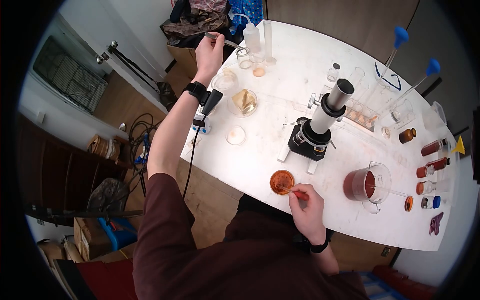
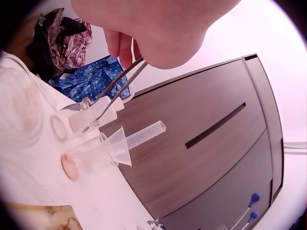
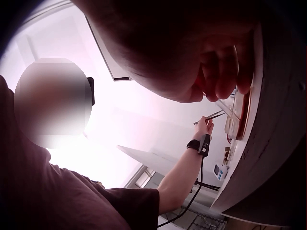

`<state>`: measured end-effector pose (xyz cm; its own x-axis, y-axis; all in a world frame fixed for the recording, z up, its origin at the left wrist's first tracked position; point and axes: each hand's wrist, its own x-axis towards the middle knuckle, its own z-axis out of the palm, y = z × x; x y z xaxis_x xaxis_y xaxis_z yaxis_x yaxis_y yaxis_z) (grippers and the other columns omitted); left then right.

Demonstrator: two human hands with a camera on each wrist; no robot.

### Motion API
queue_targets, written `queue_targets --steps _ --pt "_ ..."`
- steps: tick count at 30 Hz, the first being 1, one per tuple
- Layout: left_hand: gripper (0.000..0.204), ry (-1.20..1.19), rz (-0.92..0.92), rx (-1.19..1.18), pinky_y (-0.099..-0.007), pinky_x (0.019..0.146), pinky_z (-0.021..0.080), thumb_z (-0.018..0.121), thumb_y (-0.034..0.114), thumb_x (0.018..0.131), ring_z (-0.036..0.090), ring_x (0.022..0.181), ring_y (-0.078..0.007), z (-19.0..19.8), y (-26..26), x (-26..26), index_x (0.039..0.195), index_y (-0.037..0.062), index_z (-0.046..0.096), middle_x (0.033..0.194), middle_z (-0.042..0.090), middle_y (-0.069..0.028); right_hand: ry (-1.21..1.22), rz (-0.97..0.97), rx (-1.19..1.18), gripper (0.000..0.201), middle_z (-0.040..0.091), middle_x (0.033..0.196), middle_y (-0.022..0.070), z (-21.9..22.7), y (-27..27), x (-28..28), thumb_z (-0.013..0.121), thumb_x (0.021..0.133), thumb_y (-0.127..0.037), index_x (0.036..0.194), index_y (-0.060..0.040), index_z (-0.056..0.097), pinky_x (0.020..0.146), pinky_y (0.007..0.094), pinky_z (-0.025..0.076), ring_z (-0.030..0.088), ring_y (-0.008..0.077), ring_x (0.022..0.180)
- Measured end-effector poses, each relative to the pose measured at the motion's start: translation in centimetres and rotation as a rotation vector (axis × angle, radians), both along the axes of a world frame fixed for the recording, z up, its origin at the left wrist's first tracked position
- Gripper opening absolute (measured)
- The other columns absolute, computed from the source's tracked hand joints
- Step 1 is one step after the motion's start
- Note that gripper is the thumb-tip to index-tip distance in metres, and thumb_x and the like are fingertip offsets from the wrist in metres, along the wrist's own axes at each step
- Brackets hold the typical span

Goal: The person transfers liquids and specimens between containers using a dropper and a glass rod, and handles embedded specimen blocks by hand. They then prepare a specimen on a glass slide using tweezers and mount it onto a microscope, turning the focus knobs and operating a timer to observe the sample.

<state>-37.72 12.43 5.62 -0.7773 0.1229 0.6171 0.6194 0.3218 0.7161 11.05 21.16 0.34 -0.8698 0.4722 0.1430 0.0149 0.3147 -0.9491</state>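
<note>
At the table's far left, my left hand grips metal tweezers. Their tips reach into the mouth of a small clear glass jar, seen closer in the left wrist view, where the two tweezer arms stand slightly apart. My right hand is near the front edge and pinches a thin tool with a red handle. The tool's slim tip dips into a round dish of orange-red liquid with dark bits in it. In the right wrist view my right fingers are dark and shadowed.
A microscope stands mid-table. Right of it are a beaker of reddish liquid and several small bottles. A dish with a yellowish piece, another small dish and a wash bottle are at left. Droppers stand at the back right.
</note>
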Motion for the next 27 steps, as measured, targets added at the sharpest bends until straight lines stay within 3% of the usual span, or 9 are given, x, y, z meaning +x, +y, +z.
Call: queue_targets --steps 8,12,13,21,23,27 --pt "0.024 -0.056 -0.06 -0.056 -0.0344 0.079 0.055 0.067 0.025 0.098 0.073 0.085 -0.0217 -0.9 1.3 1.5 0.106 0.003 0.073 0.095 0.074 -0.0121 -0.008 0.003 0.01 0.014 0.071 0.089 0.0129 -0.1 0.1 0.2 0.07 0.093 -0.003 0.104 0.0008 0.064 0.077 0.0305 0.057 0.071 0.0195 0.079" --pt "0.023 -0.119 -0.051 -0.071 -0.0317 0.079 0.055 0.068 0.025 0.098 0.073 0.086 -0.0176 -1.5 1.5 1.5 0.106 0.0041 0.074 0.093 0.075 -0.0106 -0.005 0.008 -0.032 0.013 0.071 0.091 0.0117 0.5 0.1 0.1 0.07 0.094 -0.003 0.105 0.0011 0.064 0.079 0.0294 0.056 0.07 0.0177 0.083" --pt "0.025 -0.184 -0.052 -0.1 -0.0273 0.084 0.053 0.068 0.027 0.1 0.071 0.092 -0.0115 -1.6 1.4 1.4 0.111 0.0059 0.074 0.097 0.077 -0.0053 -0.015 0.023 -0.062 0.013 0.071 0.094 0.0108 0.7 0.1 0.2 0.069 0.094 -0.003 0.105 0.0015 0.064 0.08 0.0286 0.055 0.068 0.0161 0.085" --pt "0.023 -0.216 -0.053 -0.047 -0.0295 0.082 0.055 0.069 0.025 0.098 0.072 0.089 -0.0139 -2.2 1.3 1.2 0.108 0.0054 0.075 0.095 0.077 -0.0076 -0.025 0.026 -0.035 0.014 0.071 0.093 0.0111 0.5 0.1 0.3 0.07 0.094 -0.003 0.105 0.0012 0.064 0.08 0.0294 0.055 0.069 0.0171 0.084" --pt "0.026 -0.238 -0.066 -0.082 -0.0269 0.087 0.053 0.068 0.026 0.099 0.072 0.098 -0.012 -2.1 1.3 1.0 0.115 0.0056 0.074 0.103 0.078 -0.0064 -0.018 0.024 -0.031 0.014 0.071 0.093 0.011 0.5 0.1 0.3 0.07 0.094 -0.003 0.105 0.0011 0.064 0.079 0.0294 0.055 0.069 0.0171 0.084" --pt "0.027 -0.237 -0.058 -0.101 -0.0271 0.088 0.053 0.069 0.027 0.099 0.072 0.099 -0.0125 -2.2 1.3 0.7 0.115 0.0051 0.074 0.105 0.078 -0.0071 0.006 0.017 -0.006 0.013 0.071 0.092 0.0116 0.6 0.2 0.2 0.07 0.093 -0.003 0.104 0.0011 0.064 0.077 0.0302 0.056 0.07 0.0191 0.082"
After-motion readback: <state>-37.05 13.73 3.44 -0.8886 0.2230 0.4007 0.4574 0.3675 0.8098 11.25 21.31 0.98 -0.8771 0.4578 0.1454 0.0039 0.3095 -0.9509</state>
